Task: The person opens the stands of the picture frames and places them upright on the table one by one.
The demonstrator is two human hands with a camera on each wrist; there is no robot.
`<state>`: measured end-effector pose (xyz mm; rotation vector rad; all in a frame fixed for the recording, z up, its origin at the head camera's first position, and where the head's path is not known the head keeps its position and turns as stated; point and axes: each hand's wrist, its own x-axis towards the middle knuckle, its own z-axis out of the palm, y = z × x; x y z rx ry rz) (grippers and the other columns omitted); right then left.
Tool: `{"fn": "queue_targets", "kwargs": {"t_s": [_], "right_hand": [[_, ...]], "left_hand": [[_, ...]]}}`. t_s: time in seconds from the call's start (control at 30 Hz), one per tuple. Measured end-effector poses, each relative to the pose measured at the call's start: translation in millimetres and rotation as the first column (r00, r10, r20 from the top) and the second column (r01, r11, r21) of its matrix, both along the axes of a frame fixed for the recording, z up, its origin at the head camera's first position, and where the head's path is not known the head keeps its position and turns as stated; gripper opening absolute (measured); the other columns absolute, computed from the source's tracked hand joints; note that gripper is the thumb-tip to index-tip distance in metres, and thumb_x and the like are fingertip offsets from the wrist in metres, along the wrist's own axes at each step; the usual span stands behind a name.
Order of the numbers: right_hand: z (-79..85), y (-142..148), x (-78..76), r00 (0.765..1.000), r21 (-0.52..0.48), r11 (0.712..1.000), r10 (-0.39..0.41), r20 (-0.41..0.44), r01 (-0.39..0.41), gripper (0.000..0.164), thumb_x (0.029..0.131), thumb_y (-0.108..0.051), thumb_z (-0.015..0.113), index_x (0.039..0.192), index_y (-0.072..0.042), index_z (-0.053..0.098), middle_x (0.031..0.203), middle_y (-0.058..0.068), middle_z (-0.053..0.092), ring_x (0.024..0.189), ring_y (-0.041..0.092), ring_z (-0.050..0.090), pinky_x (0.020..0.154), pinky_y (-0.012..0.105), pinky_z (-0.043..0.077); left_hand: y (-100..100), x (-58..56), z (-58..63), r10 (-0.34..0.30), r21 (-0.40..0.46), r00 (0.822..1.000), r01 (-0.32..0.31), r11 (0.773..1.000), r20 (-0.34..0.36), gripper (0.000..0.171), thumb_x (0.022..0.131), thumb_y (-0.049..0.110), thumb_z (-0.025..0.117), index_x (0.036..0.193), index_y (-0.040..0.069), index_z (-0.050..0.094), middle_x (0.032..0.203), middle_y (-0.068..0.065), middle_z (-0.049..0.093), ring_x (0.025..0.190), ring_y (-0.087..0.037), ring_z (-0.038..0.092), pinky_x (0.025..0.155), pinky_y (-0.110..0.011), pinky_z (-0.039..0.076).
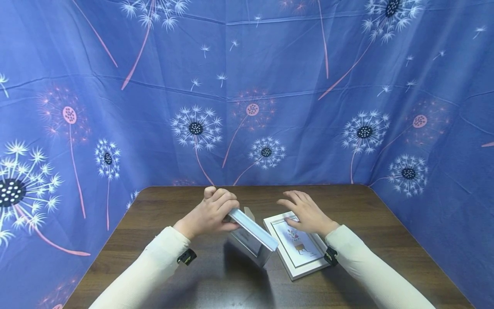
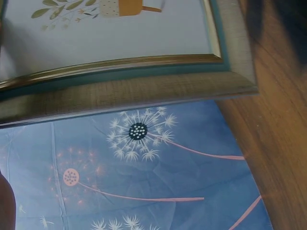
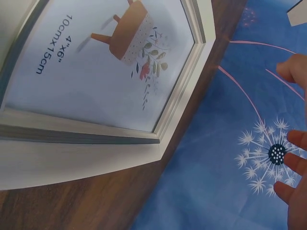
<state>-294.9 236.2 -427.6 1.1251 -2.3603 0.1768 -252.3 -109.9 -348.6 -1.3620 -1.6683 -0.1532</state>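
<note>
In the head view my left hand (image 1: 212, 212) grips a picture frame (image 1: 252, 231) by its edge. The frame stands tilted above the table, its edge upward. The left wrist view shows the held frame (image 2: 144, 91) with a gold inner border and a print of a plant in an orange pot. A small light flap (image 1: 248, 213) pokes out behind it. A white picture frame (image 1: 297, 246) lies face up on the table to the right; "10cmx15cm" reads on its print (image 3: 96, 81). My right hand (image 1: 308, 214) hovers over its far part, fingers spread, holding nothing; whether it touches is unclear.
A brown wooden table (image 1: 166, 292) lies under both frames. Blue cloth with dandelion prints (image 1: 231, 64) hangs behind the table and along both sides. Dark bands (image 1: 187, 256) sit on both wrists.
</note>
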Motion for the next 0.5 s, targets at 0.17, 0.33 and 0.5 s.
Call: {"fn": "queue_targets", "kwargs": {"t_s": [0.17, 0.33, 0.5], "right_hand": [[2.0, 1.4, 4.4, 0.997, -0.008, 0.998, -0.064, 0.041, 0.064, 0.054, 0.082, -0.028, 0.073, 0.132, -0.016, 0.057, 0.136, 0.022, 0.051, 0.124, 0.042, 0.046, 0.102, 0.059, 0.034], [2.8, 1.2, 6.8, 0.993, -0.019, 0.994, -0.106, 0.047, 0.107, 0.054, 0.082, -0.030, 0.071, 0.132, -0.015, 0.057, 0.135, 0.023, 0.051, 0.124, 0.043, 0.046, 0.101, 0.060, 0.034], [2.9, -0.2, 9.7, 0.984, -0.025, 0.985, -0.170, 0.056, 0.172, 0.053, 0.082, -0.032, 0.070, 0.131, -0.014, 0.058, 0.136, 0.023, 0.050, 0.123, 0.044, 0.046, 0.100, 0.061, 0.035]], "left_hand": [[0.8, -1.4, 0.1, 0.031, -0.003, 0.999, -0.031, 1.000, 0.025, 0.051, 0.073, 0.047, 0.074, 0.100, 0.009, 0.054, 0.098, -0.003, 0.056, 0.090, -0.022, 0.050, 0.081, -0.043, 0.029], [1.5, -2.1, 0.1, 0.059, 0.002, 0.997, -0.059, 0.998, 0.040, 0.051, 0.072, 0.046, 0.077, 0.099, 0.008, 0.056, 0.097, -0.002, 0.056, 0.089, -0.021, 0.050, 0.081, -0.042, 0.030], [3.0, -3.3, 0.7, 0.078, 0.027, 0.996, -0.079, 0.996, 0.054, 0.049, 0.074, 0.046, 0.076, 0.099, 0.008, 0.056, 0.096, -0.002, 0.055, 0.086, -0.021, 0.049, 0.079, -0.043, 0.030]]}}
